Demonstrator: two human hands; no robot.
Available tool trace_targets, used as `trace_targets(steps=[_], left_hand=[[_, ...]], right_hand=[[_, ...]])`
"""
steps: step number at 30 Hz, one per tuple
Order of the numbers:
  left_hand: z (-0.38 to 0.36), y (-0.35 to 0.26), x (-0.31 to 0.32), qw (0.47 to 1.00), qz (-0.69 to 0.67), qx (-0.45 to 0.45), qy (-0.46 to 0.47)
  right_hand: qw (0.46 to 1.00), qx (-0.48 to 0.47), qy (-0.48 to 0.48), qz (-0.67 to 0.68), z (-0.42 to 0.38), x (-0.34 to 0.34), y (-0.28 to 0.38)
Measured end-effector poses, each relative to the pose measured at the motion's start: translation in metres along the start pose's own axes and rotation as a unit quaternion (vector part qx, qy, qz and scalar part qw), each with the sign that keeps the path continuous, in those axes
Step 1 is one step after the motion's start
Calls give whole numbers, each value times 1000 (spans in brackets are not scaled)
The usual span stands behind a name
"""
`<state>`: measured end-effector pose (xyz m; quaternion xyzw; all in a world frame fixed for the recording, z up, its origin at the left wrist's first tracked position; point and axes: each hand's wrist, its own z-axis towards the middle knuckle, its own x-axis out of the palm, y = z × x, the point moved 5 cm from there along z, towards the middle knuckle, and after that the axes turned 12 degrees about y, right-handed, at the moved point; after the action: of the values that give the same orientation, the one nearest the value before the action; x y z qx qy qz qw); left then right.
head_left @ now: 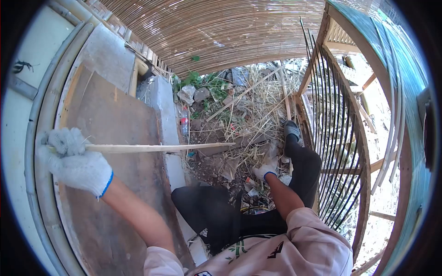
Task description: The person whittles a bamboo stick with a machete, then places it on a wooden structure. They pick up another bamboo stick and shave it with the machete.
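Note:
My left hand (76, 161), in a white knitted glove with a blue cuff, is closed around one end of a pale bamboo strip (161, 148). The strip points right across a brown board (110, 106), and its far tip is over the littered ground. Low beside my bent leg (304, 170), my right hand (265, 171) wears a matching glove and reaches down to straw and scraps. Its fingers blend into the pale litter, so I cannot make out whether they hold anything.
A concrete ledge (162, 106) borders the board. Straw, stones and a plastic bottle (185, 120) lie on the ground (207, 170). To the right stands a wooden frame (363, 156) with thin dark rods (338, 138). A bamboo screen (221, 32) closes the back.

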<state>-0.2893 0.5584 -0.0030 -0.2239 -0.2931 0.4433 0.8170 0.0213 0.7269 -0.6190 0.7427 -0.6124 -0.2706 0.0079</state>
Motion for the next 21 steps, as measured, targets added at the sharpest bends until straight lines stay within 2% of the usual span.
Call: trace_targets(steps=[2, 5, 7, 8, 10, 11, 12, 14, 16, 18, 19, 21], left_hand=[[-8, -3, -19, 999, -25, -20, 12], [-27, -16, -55, 999, -35, -4, 16], [-37, -28, -64, 997, -70, -1, 31], [-45, -36, -62, 999, -40, 19, 4], [-58, -49, -65, 999, -10, 36, -27], [-62, -49, -69, 999, -20, 19, -45], [-66, -49, -72, 998, -29, 3, -63], [-69, -54, -67, 997, -28, 15, -76], [-76, -62, -66, 995, -12, 17, -92], [-75, -65, -61, 995, 8, 0, -100], [-71, -59, -69, 997, -25, -11, -66], [-69, -53, -70, 999, -12, -12, -50]], right_hand=[[1000, -20, -6, -8, -23, -2, 12], [999, -34, -12, -11, -93, -16, 45], [963, -213, -120, 114, -136, -20, 70], [962, -214, -126, 111, -139, -13, 70], [923, -283, -109, 236, -144, 12, 64], [938, -243, -42, 244, -137, 24, 58], [938, -245, -45, 239, -151, 23, 57], [968, -158, -57, 187, -191, 16, 64], [965, -179, -73, 177, -196, 29, 63], [943, -220, -233, 95, -214, 19, 72], [934, -263, -198, 137, -225, 15, 80], [926, -283, -197, 156, -252, 7, 97]])
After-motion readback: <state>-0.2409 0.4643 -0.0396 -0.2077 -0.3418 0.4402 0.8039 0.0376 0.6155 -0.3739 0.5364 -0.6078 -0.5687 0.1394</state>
